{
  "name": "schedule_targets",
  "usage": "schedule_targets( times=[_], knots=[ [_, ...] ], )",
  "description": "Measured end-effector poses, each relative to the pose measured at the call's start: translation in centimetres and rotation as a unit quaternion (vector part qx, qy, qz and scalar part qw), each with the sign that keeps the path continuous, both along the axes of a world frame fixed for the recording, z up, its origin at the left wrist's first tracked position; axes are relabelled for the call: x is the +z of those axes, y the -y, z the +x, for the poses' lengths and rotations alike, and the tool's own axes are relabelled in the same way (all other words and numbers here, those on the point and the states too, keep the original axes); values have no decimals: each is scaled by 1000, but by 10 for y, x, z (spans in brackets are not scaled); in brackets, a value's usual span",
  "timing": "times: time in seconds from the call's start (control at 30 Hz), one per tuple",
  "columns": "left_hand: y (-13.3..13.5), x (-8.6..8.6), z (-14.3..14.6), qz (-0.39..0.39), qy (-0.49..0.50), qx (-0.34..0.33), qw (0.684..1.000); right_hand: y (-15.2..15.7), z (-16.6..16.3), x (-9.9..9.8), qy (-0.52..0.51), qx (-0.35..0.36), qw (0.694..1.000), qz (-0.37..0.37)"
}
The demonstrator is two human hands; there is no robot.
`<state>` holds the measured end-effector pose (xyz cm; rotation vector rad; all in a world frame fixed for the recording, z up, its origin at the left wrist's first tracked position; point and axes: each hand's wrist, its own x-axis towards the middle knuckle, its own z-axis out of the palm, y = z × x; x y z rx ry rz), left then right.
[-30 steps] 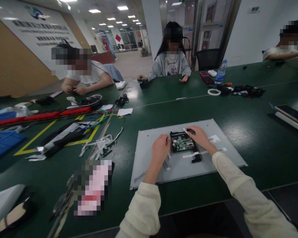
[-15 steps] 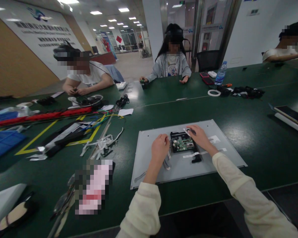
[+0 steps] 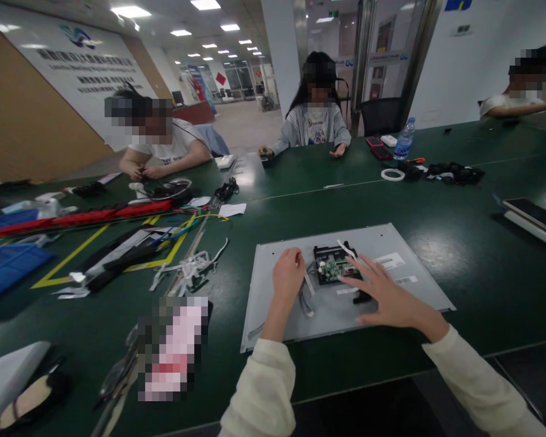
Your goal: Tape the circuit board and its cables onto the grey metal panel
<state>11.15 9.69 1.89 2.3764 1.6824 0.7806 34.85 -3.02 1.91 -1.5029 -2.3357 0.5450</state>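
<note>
A grey flat panel [image 3: 273, 303] lies on the green table before me. Near its middle is a green circuit board [image 3: 332, 268] in a black frame [image 3: 321, 250]. My right hand [image 3: 386, 294] hovers over the board's right side, fingers spread, with nothing in them. A white strip of tape [image 3: 344, 247] stands up at the frame's top edge. My left hand [image 3: 289, 276] is closed just left of the board; what its fingers hold, if anything, is hidden. Grey cables [image 3: 306, 303] run down beside it. Part of a black piece [image 3: 360, 296] shows beneath my right hand.
A pile of white tape scraps [image 3: 195, 270] lies left of the panel, close to a phone-like object [image 3: 175, 352]. Farther left are a blue tray [image 3: 13, 267] and red strip [image 3: 86, 217]. A tape roll [image 3: 392, 175] and water bottle [image 3: 404, 141] stand across; several people sit around.
My right hand has let go at the frame's upper right corner, moved back toward me and spread its fingers. My left hand has shifted slightly left. The camera view has tilted a little.
</note>
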Motion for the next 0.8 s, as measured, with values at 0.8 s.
schedule_targets(
  times=[0.8],
  knots=[
    [1, 3, -5, 3, 29, 1, 1000, 4, 10, -36, 46, -144, 987, 51]
  ],
)
